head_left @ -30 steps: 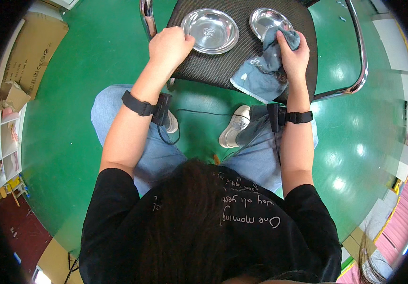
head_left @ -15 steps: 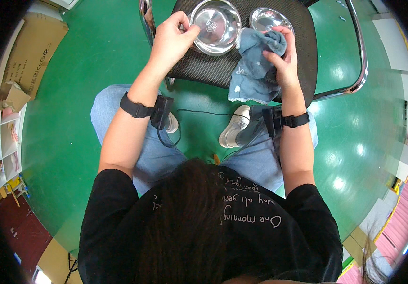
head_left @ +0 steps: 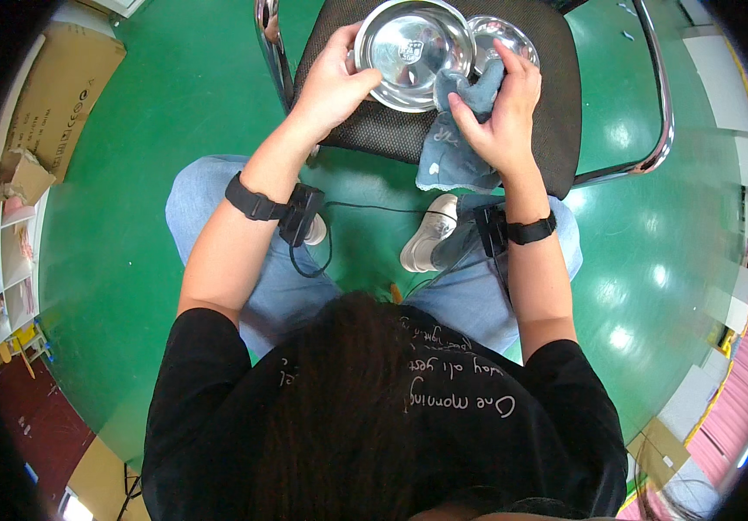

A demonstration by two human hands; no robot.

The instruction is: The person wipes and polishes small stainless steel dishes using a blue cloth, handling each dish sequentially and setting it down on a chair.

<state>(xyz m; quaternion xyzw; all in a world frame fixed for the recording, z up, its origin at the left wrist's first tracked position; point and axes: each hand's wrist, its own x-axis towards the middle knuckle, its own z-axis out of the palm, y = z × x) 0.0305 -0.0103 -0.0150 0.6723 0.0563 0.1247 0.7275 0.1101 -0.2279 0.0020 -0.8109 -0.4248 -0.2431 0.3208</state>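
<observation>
A shiny round metal bowl [head_left: 408,52] is gripped at its left rim by my left hand [head_left: 335,87], with the thumb over the edge and the fingers round the outside. My right hand [head_left: 510,122] has a blue-grey cloth [head_left: 454,161] bunched between thumb and fingers. The cloth lies against the bowl's right side, and its lower end hangs down with small white marks and a pale edge. Behind my right fingertips, a smaller shiny metal dish [head_left: 488,31] rests on the black mesh chair seat [head_left: 556,113], partly covered by the hand and cloth.
Chrome armrests [head_left: 667,113] curve along both sides of the chair. Below the seat, a thin black cable [head_left: 382,207] runs between the devices strapped to my wrists. A cardboard box [head_left: 70,95] and a white shelf [head_left: 13,260] stand at the far left on the green floor.
The bowl has come up closer and a little to the right, with my left hand now wrapped round its rim. My right hand has brought the cloth left against it.
</observation>
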